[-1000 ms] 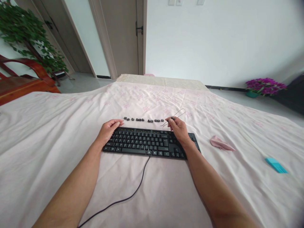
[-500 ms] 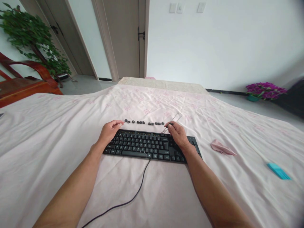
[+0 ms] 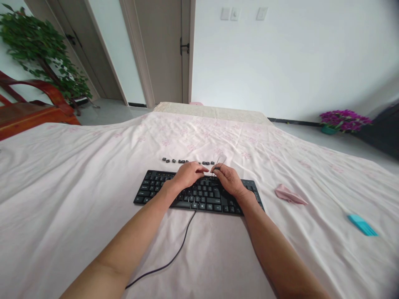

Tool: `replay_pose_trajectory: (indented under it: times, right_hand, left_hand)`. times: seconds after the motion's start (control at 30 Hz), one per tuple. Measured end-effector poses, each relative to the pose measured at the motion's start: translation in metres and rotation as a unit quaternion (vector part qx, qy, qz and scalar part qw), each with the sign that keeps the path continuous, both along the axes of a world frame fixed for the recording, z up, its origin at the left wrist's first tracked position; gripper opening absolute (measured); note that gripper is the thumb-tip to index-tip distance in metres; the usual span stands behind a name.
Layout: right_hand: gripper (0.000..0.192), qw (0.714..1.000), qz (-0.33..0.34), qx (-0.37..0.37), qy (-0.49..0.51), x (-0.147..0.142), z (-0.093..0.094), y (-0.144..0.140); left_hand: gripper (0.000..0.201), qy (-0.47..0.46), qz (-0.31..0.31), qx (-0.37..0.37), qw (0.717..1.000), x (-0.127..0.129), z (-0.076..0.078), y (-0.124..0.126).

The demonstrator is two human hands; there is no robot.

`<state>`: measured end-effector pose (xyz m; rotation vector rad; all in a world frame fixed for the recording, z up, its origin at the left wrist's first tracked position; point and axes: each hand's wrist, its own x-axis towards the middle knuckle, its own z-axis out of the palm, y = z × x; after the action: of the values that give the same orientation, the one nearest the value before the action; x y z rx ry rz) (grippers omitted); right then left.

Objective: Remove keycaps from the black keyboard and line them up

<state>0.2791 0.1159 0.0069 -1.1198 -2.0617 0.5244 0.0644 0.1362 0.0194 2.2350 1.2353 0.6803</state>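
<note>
Here the keyboard (image 3: 199,193) lies lengthwise left to right.

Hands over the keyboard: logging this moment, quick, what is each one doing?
Left hand: curled over the keyboard, holding nothing visible.
Right hand: closed on the wire keycap puller.

head-worn view, facing forward and down, near keyboard (image 3: 199,193)

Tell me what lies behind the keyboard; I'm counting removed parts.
Behind the keyboard, a row of loose black keycaps lies on the sheet. The hands cover the row's right part, so no full count.
</note>
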Motion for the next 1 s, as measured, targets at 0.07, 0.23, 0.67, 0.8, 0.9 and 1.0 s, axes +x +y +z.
replay_pose_trajectory:
  times: [0.07,0.23,0.67,0.8,0.9,1.0]
  right_hand:
    - [0.024,1.000,0.014,0.011,-0.011,-0.001,-0.001,0.001]
    - [0.027,0.998,0.046,0.029,-0.042,-0.005,-0.003,0.002]
    - [0.023,1.000,0.027,0.002,0.010,-0.001,-0.009,0.001]
    - [0.023,1.000,0.020,0.001,0.016,0.000,-0.008,-0.002]
    - [0.023,1.000,0.014,0.006,0.020,-0.001,-0.006,-0.004]
    - [0.023,0.999,0.017,0.012,0.029,-0.002,-0.005,-0.006]
  left_hand:
    - [0.026,0.005,-0.038,-0.015,0.999,0.006,-0.008,0.009]
    - [0.007,-0.034,-0.112,-0.047,0.992,0.016,-0.028,0.029]
    - [0.016,-0.005,-0.135,0.002,0.991,0.027,-0.029,0.028]
    - [0.018,-0.029,-0.138,0.016,0.990,0.027,-0.032,0.027]
    - [0.020,-0.043,-0.151,0.029,0.987,0.026,-0.035,0.026]
    - [0.019,-0.056,-0.168,0.038,0.984,0.025,-0.035,0.024]
